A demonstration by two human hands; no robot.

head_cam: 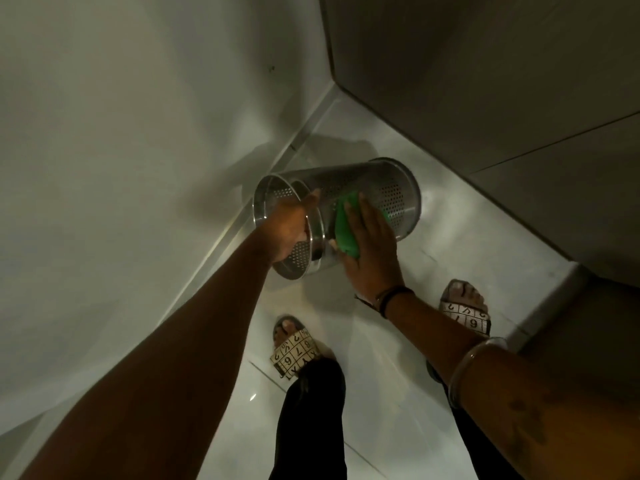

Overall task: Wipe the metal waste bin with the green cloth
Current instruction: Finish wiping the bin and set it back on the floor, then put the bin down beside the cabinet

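Observation:
A perforated metal waste bin (pixel 391 192) is held tipped on its side above the floor, its open mouth towards the left. My left hand (pixel 289 230) grips the bin's rim, with fingers reaching inside the opening. My right hand (pixel 372 244) lies flat on the bin's outer wall and presses a folded green cloth (pixel 344 226) against it. Most of the cloth is covered by my palm.
A pale wall (pixel 121 150) rises on the left and a dark panel (pixel 485 64) on the right, meeting in a corner behind the bin. Below is a glossy white tiled floor (pixel 381 393). My two feet in patterned sandals (pixel 294 351) stand under the bin.

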